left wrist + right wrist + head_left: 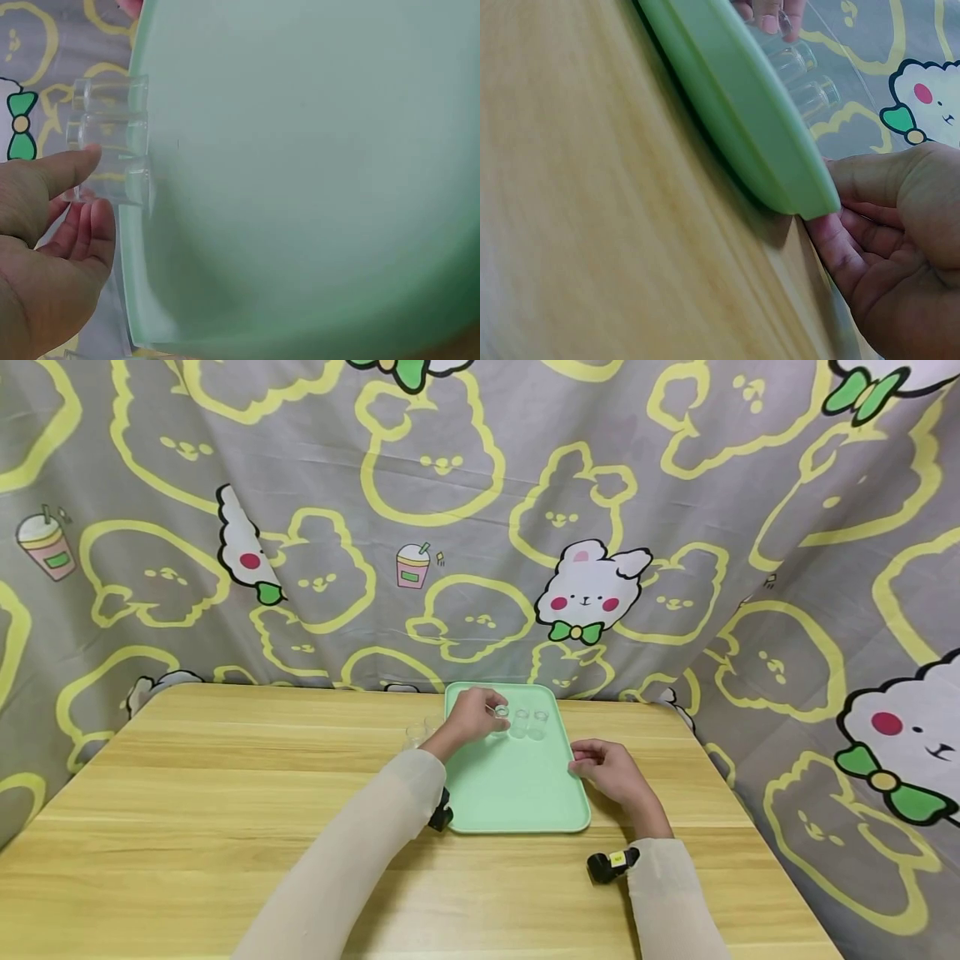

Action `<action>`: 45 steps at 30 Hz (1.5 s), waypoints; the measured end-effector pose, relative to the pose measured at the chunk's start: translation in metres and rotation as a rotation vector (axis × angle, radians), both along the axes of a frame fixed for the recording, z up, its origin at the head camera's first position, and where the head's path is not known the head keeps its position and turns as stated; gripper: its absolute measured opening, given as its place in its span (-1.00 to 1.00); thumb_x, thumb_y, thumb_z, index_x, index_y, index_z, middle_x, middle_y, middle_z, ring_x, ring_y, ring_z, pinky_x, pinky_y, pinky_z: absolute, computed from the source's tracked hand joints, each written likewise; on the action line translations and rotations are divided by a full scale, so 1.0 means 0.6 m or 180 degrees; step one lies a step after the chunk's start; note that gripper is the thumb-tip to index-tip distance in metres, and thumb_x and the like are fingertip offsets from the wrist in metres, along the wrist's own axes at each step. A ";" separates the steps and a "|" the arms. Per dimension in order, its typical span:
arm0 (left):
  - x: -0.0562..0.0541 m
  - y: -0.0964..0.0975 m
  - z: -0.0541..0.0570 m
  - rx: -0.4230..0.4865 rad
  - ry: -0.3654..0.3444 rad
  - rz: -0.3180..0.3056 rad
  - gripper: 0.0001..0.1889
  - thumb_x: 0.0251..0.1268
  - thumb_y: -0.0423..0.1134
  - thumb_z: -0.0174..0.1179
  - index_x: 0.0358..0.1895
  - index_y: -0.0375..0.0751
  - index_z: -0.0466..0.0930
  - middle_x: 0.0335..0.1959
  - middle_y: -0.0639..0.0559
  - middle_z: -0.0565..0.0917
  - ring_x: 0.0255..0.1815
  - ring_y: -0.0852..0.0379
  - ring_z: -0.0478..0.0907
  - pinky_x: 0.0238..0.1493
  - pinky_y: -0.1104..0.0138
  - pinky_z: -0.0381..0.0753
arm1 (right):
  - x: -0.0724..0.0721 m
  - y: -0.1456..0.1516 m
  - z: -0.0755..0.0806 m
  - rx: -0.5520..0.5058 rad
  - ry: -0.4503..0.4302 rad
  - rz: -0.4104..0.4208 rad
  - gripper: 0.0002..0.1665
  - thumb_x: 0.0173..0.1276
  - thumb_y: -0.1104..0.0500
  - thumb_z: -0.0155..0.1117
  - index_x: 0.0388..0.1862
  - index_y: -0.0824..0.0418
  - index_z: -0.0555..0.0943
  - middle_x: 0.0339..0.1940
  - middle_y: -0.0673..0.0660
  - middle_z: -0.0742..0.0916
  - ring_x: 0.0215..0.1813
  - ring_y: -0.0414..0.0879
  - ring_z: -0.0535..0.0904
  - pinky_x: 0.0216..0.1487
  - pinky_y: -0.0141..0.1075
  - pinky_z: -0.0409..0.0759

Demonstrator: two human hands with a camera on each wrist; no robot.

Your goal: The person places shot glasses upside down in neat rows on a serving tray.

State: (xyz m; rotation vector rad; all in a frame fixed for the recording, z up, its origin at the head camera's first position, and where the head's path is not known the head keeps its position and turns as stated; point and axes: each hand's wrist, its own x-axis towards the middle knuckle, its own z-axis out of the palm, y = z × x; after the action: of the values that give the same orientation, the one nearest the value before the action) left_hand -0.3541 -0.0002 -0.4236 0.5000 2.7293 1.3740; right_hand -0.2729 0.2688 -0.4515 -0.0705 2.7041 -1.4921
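Note:
A light green tray (513, 789) lies on the table, its long side running away from me. Toward its far end, three small clear cups stand in a row. The leftmost cup (127, 182) is between the thumb and fingers of my left hand (471, 717), which grips it from the left. Beside it stand the middle cup (109, 131) and the rightmost cup (538, 727), close together. My right hand (611, 771) pinches the tray's right edge, thumb at the top of the rim and fingers under it in the right wrist view.
More clear cups (415, 735) stand on the wooden table (262, 793) left of the tray, partly behind my left forearm. A patterned grey curtain (465, 552) hangs right behind the table's far edge and along the right side.

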 end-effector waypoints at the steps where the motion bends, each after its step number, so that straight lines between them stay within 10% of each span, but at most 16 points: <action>1: 0.000 0.000 0.000 0.0005 -0.0007 -0.0003 -0.69 0.23 -0.30 0.48 0.04 -0.21 0.73 -0.06 -0.05 0.70 -0.06 0.04 0.64 -0.06 0.23 0.66 | 0.000 0.000 0.001 0.0003 0.0001 0.0002 -0.56 0.43 0.30 0.36 0.24 0.42 0.60 -0.05 0.23 0.71 -0.07 -0.02 0.59 -0.17 -0.40 0.60; 30: 0.000 -0.001 0.003 -0.0035 -0.0097 -0.0025 -0.59 0.22 -0.32 0.49 0.14 -0.26 0.69 0.01 -0.10 0.68 0.02 -0.01 0.63 0.03 0.21 0.66 | 0.002 0.000 0.003 -0.0024 -0.0014 0.0029 -0.56 0.42 0.29 0.37 0.23 0.41 0.61 -0.06 0.23 0.70 -0.07 -0.02 0.58 -0.16 -0.40 0.60; 45: 0.008 -0.025 0.061 0.0142 -0.0064 -0.0068 -0.56 0.24 -0.33 0.47 0.19 -0.27 0.65 0.11 -0.21 0.67 0.08 -0.07 0.61 0.12 0.19 0.62 | 0.006 -0.003 0.007 0.0006 -0.0037 0.0032 -0.55 0.44 0.29 0.35 0.25 0.43 0.59 -0.03 0.24 0.70 -0.04 0.01 0.59 -0.15 -0.39 0.60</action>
State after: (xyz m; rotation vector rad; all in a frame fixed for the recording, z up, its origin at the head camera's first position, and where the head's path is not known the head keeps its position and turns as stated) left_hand -0.3491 -0.0153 -0.3868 0.5138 2.6750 1.4298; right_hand -0.2695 0.2671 -0.4471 -0.0749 2.6921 -1.4828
